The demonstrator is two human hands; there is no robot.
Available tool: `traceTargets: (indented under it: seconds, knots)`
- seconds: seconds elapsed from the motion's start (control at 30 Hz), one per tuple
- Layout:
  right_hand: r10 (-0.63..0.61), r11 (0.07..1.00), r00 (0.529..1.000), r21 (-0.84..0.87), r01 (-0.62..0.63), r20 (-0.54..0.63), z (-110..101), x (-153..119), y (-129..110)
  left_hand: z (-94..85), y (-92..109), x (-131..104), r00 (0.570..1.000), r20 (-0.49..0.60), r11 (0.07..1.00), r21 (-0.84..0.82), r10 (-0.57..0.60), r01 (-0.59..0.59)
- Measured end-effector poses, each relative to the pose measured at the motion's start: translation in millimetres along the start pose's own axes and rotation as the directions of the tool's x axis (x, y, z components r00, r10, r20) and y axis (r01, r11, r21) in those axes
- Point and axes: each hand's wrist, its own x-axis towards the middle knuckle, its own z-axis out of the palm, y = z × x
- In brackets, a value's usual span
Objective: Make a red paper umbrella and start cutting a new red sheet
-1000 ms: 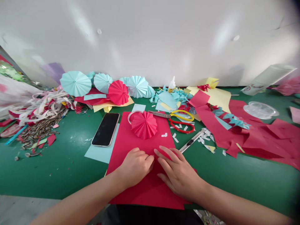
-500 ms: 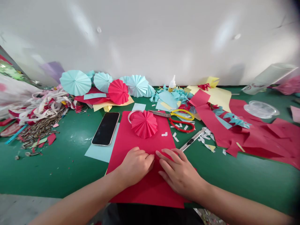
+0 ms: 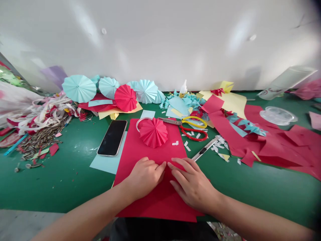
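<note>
A large sheet of red paper lies under both my hands at the table's front edge. My left hand is closed over its middle, fingers curled, thumb side towards the right; whatever is inside is hidden. My right hand rests on the sheet's right part with fingers stretched and slightly apart, their tips close to my left hand. Beyond them, on the same sheet, sits a pleated red paper rosette beside a white ring. Scissors with yellow and red handles lie across the sheet's far right corner.
A phone lies left on light-blue paper. A utility knife and white scraps are at the right. Blue rosettes line the wall. Red offcuts cover the far right; ribbons and metal pieces are heaped left.
The view has shifted slightly, so things sit a little further left. Both hands keep nearly the same pose on the red paper.
</note>
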Motion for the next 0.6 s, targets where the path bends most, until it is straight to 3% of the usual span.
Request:
traceTargets:
  seconds: [0.6]
  knots:
    - [0.041,0.998,0.999,0.040,-0.042,0.036,-3.5,3.1,1.5,-3.7,0.9,3.0,1.000,0.015,1.000,-0.018,-0.022,0.023]
